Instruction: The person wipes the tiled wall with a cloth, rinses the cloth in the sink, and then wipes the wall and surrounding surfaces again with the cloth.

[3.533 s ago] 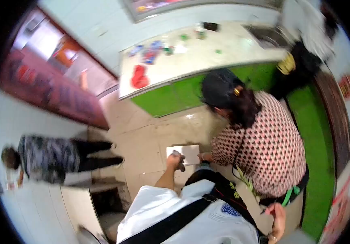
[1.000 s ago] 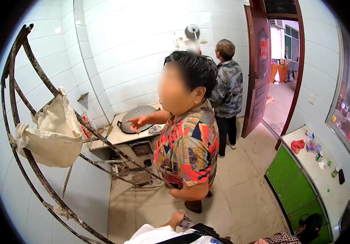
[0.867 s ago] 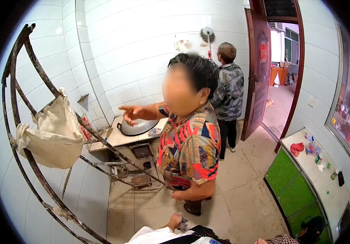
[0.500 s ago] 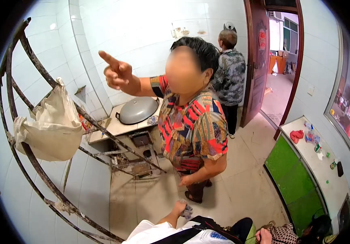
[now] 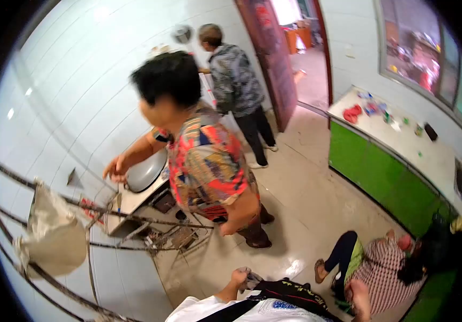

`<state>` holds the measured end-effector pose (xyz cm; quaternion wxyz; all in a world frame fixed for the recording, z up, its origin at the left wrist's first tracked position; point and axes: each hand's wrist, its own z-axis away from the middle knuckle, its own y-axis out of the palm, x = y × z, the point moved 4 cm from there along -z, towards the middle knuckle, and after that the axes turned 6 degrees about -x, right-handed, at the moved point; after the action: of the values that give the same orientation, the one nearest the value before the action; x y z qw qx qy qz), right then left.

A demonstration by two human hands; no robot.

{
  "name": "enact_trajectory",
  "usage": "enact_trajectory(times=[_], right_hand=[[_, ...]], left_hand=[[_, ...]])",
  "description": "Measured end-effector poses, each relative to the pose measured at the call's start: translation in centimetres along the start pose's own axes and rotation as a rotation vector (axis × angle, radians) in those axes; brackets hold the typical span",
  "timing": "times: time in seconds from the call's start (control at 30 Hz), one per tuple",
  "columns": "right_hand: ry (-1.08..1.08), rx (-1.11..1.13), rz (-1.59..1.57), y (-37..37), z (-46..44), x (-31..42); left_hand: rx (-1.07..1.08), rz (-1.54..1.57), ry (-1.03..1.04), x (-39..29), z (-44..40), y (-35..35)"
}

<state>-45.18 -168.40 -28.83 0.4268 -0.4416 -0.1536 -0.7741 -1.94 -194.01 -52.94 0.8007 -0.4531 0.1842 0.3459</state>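
- A grey cloth (image 5: 252, 280) is held bunched in the left hand (image 5: 238, 276), out in front of the body and well apart from the table (image 5: 434, 166); it is probably gathered up this way so that no loose end trails.
- The cloth is pinched by the left fingers and shows on their table-facing side, beside the black lettered fabric (image 5: 295, 292) at the waist; whether cloth and fabric touch cannot be told.
- The right hand (image 5: 360, 298) is raised nearer to the table than the cloth is; whether its blurred fingers are spread or closed cannot be told, and nothing is clearly seen in them.
- A crouching person (image 5: 386, 268) is seen just beyond the right hand, near the table's green front.
- A red bag (image 5: 352, 113) is set at the table's doorway end and a dark item (image 5: 430, 132) along its wall edge, where the front is perhaps left free for work.
- Across the floor from the table, a pale sack (image 5: 54, 236) is slung on a pole rack (image 5: 65, 290), seemingly so that its mouth is held up.
- A patterned shirt (image 5: 209, 166) is worn by a person standing between that rack and the table.
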Motion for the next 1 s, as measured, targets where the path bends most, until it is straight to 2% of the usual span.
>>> enact_trajectory(times=[0.03,0.07,0.1,0.13,0.2,0.23,0.3,0.33,0.37,0.43,0.53,0.57,0.63,0.67,0.77,0.83,0.9,0.93,1.0], right_hand=[[-0.021,-0.007,-0.048,-0.5,0.3,-1.2],[-0.140,-0.047,-0.092,-0.7,0.8,-2.0],[-0.189,-0.138,-0.048,-0.2,3.3,1.1],[-0.115,-0.161,-0.126,-0.5,3.8,-0.3],[-0.054,-0.175,-0.210,-0.7,3.6,-2.2],[-0.122,-0.188,-0.237,-0.6,3.7,-2.7],[-0.202,-0.184,-0.255,0.0,3.3,-2.7],[-0.037,-0.177,-0.268,0.6,2.9,-3.2],[0.135,-0.167,-0.278,0.9,2.3,-3.8],[0.072,-0.112,-0.278,1.9,1.6,-3.2],[0.102,-0.105,-0.187,2.7,0.0,-1.9],[0.087,-0.091,-0.177,2.5,-0.3,-2.1],[0.012,-0.039,-0.447,1.7,-0.3,-1.7],[-0.121,0.080,-0.154,1.7,0.4,0.0],[-0.132,-0.011,-0.096,1.4,1.1,3.5],[-0.233,-0.025,-0.091,1.2,1.0,5.0],[-0.090,0.001,-0.118,0.3,-0.3,3.5],[-0.088,-0.024,-0.112,0.2,-1.2,2.5],[-0.147,0.006,-0.099,0.1,-2.5,2.4]], left_hand=[[0.033,-0.040,0.008,-1.5,-0.5,-0.1],[0.065,-0.082,-0.012,-2.2,-0.8,-0.2],[0.098,-0.122,-0.036,-1.7,-1.0,0.2],[0.081,-0.136,-0.067,-2.0,-1.9,0.7],[0.182,-0.064,-0.035,-9.9,1.3,-0.2],[0.267,0.033,-0.016,-13.2,2.6,0.0],[0.355,0.247,-0.033,-8.1,-5.0,4.7],[0.402,0.353,-0.049,-6.0,-8.4,6.8],[0.387,0.362,-0.054,-7.2,-8.6,7.4],[0.236,-0.003,0.113,-10.6,-8.1,6.9],[0.186,-0.037,0.212,-13.5,-6.1,6.8],[0.192,-0.061,0.207,-12.9,-6.6,7.2],[0.233,-0.083,0.055,-14.3,-3.9,5.5],[0.219,-0.075,0.058,-13.9,-4.0,5.3],[0.249,0.009,-0.028,-9.1,-5.0,5.9],[0.194,-0.127,0.093,-5.4,-7.4,5.8],[0.102,-0.190,0.208,-7.0,-4.5,2.9],[0.096,-0.193,0.219,-6.7,-5.0,2.4],[0.032,-0.343,0.052,-3.4,-6.2,2.0]])
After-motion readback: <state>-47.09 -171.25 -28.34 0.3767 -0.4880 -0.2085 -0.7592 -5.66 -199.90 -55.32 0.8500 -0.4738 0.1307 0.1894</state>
